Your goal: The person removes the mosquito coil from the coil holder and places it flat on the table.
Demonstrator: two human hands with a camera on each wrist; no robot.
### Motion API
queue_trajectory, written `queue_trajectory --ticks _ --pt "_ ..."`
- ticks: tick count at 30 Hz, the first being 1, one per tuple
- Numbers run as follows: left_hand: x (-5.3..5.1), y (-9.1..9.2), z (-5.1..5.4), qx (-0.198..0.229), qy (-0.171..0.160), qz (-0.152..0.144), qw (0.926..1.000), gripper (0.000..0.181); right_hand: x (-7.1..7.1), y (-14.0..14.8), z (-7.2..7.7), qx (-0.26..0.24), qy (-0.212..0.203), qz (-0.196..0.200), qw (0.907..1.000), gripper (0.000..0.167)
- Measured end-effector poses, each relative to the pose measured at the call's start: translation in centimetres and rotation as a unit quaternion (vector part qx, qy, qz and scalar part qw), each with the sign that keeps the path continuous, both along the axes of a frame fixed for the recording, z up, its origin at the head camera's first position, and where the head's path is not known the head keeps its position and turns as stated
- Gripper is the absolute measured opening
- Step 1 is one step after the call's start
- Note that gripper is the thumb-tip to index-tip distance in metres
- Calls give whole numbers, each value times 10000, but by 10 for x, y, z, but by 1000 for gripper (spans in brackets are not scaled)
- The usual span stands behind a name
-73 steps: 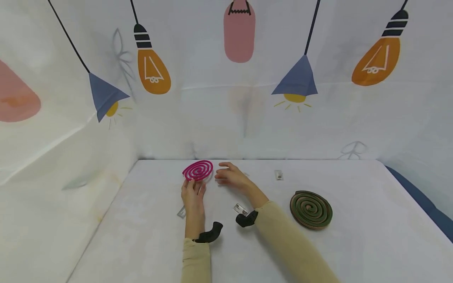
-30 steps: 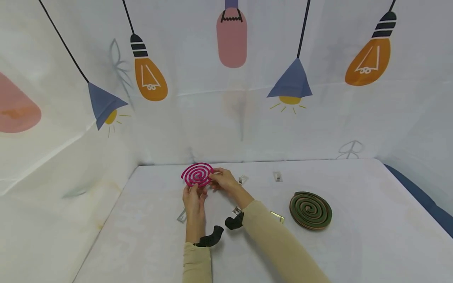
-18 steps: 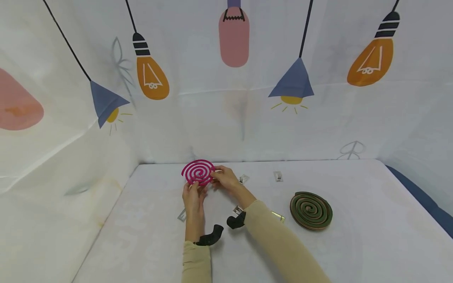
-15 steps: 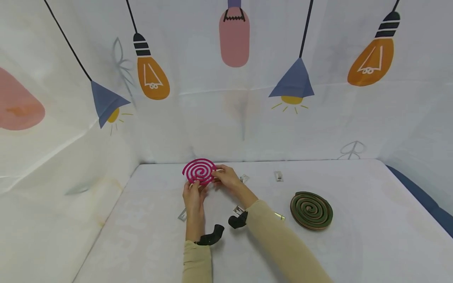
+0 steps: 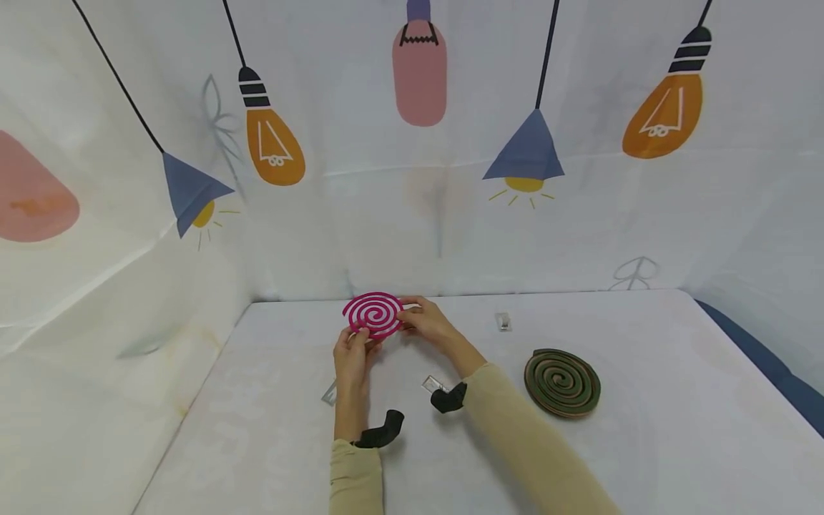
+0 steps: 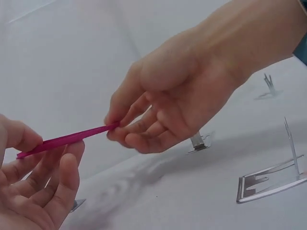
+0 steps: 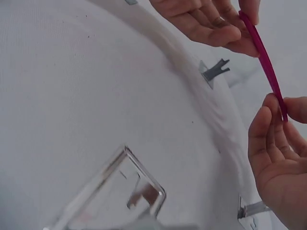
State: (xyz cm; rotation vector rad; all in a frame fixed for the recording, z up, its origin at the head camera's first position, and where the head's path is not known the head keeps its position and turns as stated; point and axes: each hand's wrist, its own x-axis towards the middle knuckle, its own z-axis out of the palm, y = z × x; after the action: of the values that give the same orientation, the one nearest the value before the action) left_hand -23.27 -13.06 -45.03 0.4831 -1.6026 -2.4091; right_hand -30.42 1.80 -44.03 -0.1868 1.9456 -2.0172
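Note:
A pink mosquito coil (image 5: 375, 315), one flat spiral, is held up off the table near its back edge. My left hand (image 5: 350, 361) pinches its near edge between thumb and fingers. On its right edge, my right hand (image 5: 430, 323) pinches the rim. From the side, the coil (image 6: 72, 139) is a thin, slightly tilted strip between both hands in the left wrist view. The right wrist view also has the coil (image 7: 265, 60) spanning the two hands. Below the hands, a small metal coil stand (image 6: 199, 143) stands on the table.
A thick green-and-brown mosquito coil (image 5: 562, 383) lies on the white table (image 5: 656, 400) at the right. Flat metal stands with raised prongs lie about: one stand (image 5: 504, 322) at the back, another stand (image 5: 434, 384) by the right wrist, and one stand (image 5: 330, 393) beside the left wrist.
My right hand, apart from the pink mosquito coil in the earliest frame, has taken hold of its right edge. Both hands have since shifted slightly right with it.

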Motion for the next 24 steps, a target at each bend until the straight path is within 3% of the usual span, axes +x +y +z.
queue_trajectory --ticks 7,14,24 --pt "2 2 -2 -282 51 -385 9988 36 5 14 5 104 140 -38 9998 40" --pt "1 6 -2 -409 70 -573 9975 32 5 26 7 126 -129 -157 9997 39" --pt "0 15 3 -699 179 -782 9943 32 9 39 11 152 24 -363 9992 38"
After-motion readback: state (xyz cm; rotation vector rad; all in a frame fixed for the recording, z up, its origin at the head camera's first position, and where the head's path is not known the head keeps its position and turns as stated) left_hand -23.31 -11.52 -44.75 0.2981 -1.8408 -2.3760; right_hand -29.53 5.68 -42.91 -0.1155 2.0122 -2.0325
